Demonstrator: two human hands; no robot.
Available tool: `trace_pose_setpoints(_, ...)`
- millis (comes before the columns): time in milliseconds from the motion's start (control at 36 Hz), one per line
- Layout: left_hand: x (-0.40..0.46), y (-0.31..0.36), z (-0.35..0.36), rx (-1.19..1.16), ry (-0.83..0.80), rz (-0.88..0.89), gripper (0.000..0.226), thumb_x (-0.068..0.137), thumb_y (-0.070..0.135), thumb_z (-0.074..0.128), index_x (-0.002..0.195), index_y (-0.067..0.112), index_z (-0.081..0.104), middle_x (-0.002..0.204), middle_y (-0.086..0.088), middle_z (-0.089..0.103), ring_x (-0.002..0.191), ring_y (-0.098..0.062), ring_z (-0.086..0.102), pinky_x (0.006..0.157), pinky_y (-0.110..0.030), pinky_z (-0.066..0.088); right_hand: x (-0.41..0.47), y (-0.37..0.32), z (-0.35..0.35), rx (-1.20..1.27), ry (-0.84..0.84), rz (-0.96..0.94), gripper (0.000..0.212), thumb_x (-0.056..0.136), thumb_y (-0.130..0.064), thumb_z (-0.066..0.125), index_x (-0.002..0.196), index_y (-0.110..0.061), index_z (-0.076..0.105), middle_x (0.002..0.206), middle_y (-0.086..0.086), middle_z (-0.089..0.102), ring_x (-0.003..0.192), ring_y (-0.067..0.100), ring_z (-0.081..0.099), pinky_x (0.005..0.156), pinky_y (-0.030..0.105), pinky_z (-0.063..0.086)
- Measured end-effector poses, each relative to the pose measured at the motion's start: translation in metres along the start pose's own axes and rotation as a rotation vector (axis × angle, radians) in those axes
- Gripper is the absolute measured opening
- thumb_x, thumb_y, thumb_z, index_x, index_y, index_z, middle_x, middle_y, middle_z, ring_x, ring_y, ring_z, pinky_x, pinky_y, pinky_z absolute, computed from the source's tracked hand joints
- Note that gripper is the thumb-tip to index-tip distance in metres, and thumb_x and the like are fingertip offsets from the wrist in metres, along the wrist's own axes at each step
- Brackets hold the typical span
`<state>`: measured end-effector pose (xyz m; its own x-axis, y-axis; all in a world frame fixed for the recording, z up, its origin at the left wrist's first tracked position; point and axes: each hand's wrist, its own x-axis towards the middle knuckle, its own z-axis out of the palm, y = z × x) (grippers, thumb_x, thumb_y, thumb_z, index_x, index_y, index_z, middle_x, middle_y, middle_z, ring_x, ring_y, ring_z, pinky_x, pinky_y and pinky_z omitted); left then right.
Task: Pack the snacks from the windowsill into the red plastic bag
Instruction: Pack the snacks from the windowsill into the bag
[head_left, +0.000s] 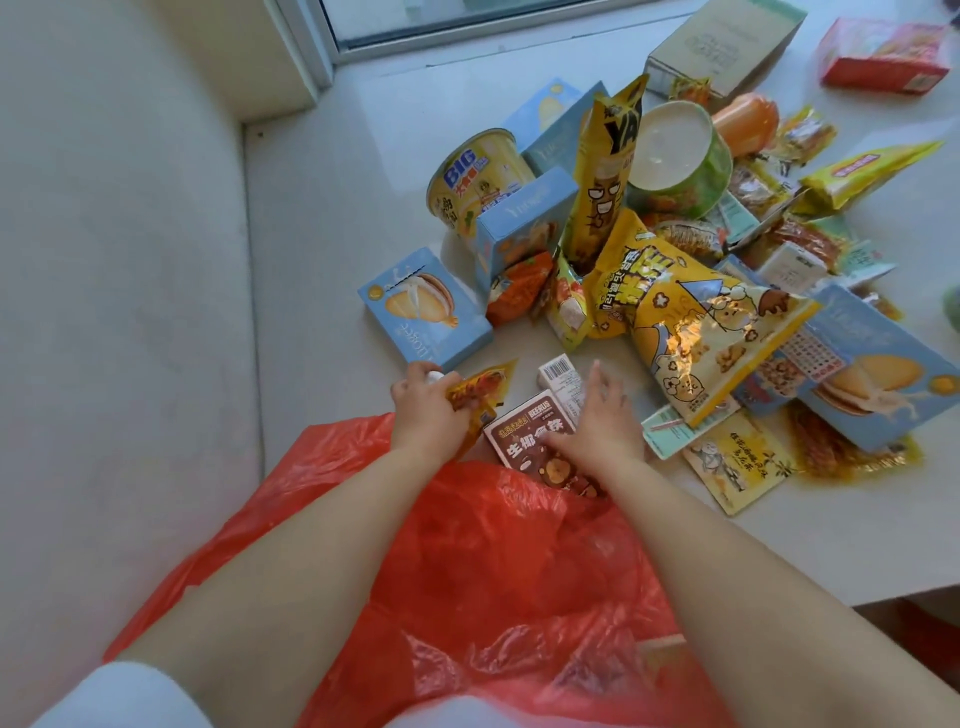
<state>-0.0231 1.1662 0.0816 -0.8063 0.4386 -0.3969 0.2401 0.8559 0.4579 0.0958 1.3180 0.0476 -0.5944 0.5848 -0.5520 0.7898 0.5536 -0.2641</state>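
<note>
The red plastic bag (498, 561) lies open under my forearms at the windowsill's near edge. My left hand (426, 415) grips a small yellow-orange snack sachet (480, 387) just above the bag's mouth. My right hand (602, 421) rests on a brown chocolate box (524, 434) that pokes halfway into the bag, thumb against its right side; the fingers also touch a small white barcode box (561, 376). A heap of snacks spreads beyond: a big yellow popcorn bag (691, 322), blue cake boxes (426, 312), a tall yellow chip pack (602, 176) and a BIG noodle cup (472, 176).
Further back lie a green bowl of noodles (675, 156), a cardboard box (727, 41) and a pink-red box (883, 57). The window frame (332, 31) runs along the top left. A pale wall or cushion (119, 260) fills the left side. The sill's right edge (883, 587) drops off.
</note>
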Motion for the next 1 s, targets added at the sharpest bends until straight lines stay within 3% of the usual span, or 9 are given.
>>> trace_pose_setpoints(139, -0.004, 0.006, 0.004, -0.054, 0.005, -0.075, 0.031, 0.091, 0.03, 0.059, 0.119, 0.016, 0.062, 0.134, -0.007, 0.037, 0.12, -0.033, 0.035, 0.101, -0.035, 0.033, 0.012, 0.018, 0.0, 0.125, -0.056, 0.101, 0.073, 0.079, -0.058, 0.062, 0.127, -0.005, 0.047, 0.127, 0.015, 0.046, 0.116, 0.032, 0.05, 0.095, 0.039, 0.044)
trace_pose_setpoints(389, -0.008, 0.009, 0.009, -0.082, 0.004, -0.125, 0.033, 0.092, 0.029, 0.058, 0.122, 0.016, 0.06, 0.132, -0.008, 0.037, 0.12, -0.033, 0.035, 0.101, -0.035, 0.033, 0.004, 0.018, -0.012, 0.42, 0.122, 0.138, 0.049, 0.088, -0.052, 0.052, 0.115, -0.012, 0.061, 0.112, 0.009, 0.057, 0.1, 0.029, 0.059, 0.086, 0.044, 0.05)
trace_pose_setpoints(472, -0.01, 0.01, 0.011, -0.129, 0.013, -0.18, 0.038, 0.091, 0.03, 0.059, 0.125, 0.012, 0.058, 0.131, -0.007, 0.037, 0.12, -0.033, 0.035, 0.101, -0.037, 0.034, -0.009, 0.023, -0.02, 0.764, -0.017, 0.124, 0.047, 0.088, -0.049, 0.055, 0.109, -0.008, 0.066, 0.1, 0.009, 0.067, 0.088, 0.023, 0.066, 0.081, 0.041, 0.055)
trace_pose_setpoints(556, -0.013, 0.01, 0.015, -0.159, 0.026, -0.202, 0.04, 0.091, 0.03, 0.059, 0.125, 0.009, 0.058, 0.131, -0.006, 0.037, 0.119, -0.032, 0.035, 0.1, -0.038, 0.036, -0.023, 0.027, -0.022, 0.859, -0.201, 0.091, 0.038, 0.09, -0.044, 0.055, 0.095, -0.009, 0.069, 0.089, 0.007, 0.071, 0.076, 0.019, 0.067, 0.079, 0.036, 0.053)
trace_pose_setpoints(639, -0.014, 0.009, 0.019, -0.173, 0.022, -0.22, 0.039, 0.091, 0.031, 0.059, 0.121, 0.006, 0.059, 0.131, -0.006, 0.037, 0.118, -0.032, 0.035, 0.098, -0.037, 0.036, -0.032, 0.03, -0.011, 0.764, -0.285, 0.086, 0.051, 0.083, -0.05, 0.062, 0.109, -0.007, 0.065, 0.11, 0.011, 0.065, 0.091, 0.023, 0.066, 0.091, 0.041, 0.052)
trace_pose_setpoints(722, -0.015, 0.01, 0.022, -0.169, 0.008, -0.238, 0.042, 0.091, 0.033, 0.059, 0.119, 0.001, 0.057, 0.133, -0.005, 0.036, 0.118, -0.031, 0.035, 0.098, -0.037, 0.036, -0.043, 0.03, 0.003, 0.51, -0.225, 0.092, 0.064, 0.085, -0.047, 0.062, 0.137, -0.017, 0.042, 0.14, 0.006, 0.031, 0.126, 0.026, 0.041, 0.102, 0.032, 0.035)
trace_pose_setpoints(833, -0.014, 0.009, 0.026, -0.186, 0.01, -0.261, 0.045, 0.091, 0.035, 0.058, 0.119, 0.0, 0.056, 0.135, -0.004, 0.034, 0.119, -0.032, 0.035, 0.098, -0.038, 0.035, -0.04, 0.037, 0.009, 0.662, -0.243, 0.217, 0.087, 0.078, -0.048, 0.069, 0.147, -0.02, 0.025, 0.147, 0.007, 0.031, 0.13, 0.026, 0.039, 0.106, 0.04, 0.035)
trace_pose_setpoints(889, -0.014, 0.009, 0.028, -0.202, 0.004, -0.281, 0.046, 0.091, 0.037, 0.058, 0.121, 0.002, 0.055, 0.135, -0.003, 0.033, 0.12, -0.031, 0.036, 0.097, -0.035, 0.035, -0.036, 0.042, 0.007, 0.703, -0.349, 0.307, 0.086, 0.073, -0.056, 0.07, 0.141, -0.017, 0.035, 0.132, 0.007, 0.051, 0.115, 0.024, 0.053, 0.093, 0.04, 0.043)
trace_pose_setpoints(1000, -0.013, 0.011, 0.038, -0.31, 0.004, -0.348, 0.048, 0.089, 0.039, 0.059, 0.126, 0.008, 0.051, 0.134, -0.005, 0.035, 0.118, -0.03, 0.043, 0.089, -0.03, 0.037, -0.036, 0.034, 0.004, 0.741, -0.555, 0.299, 0.035, 0.081, -0.051, 0.064, 0.098, -0.02, 0.06, 0.09, 0.0, 0.066, 0.08, 0.015, 0.061, 0.079, 0.031, 0.044)
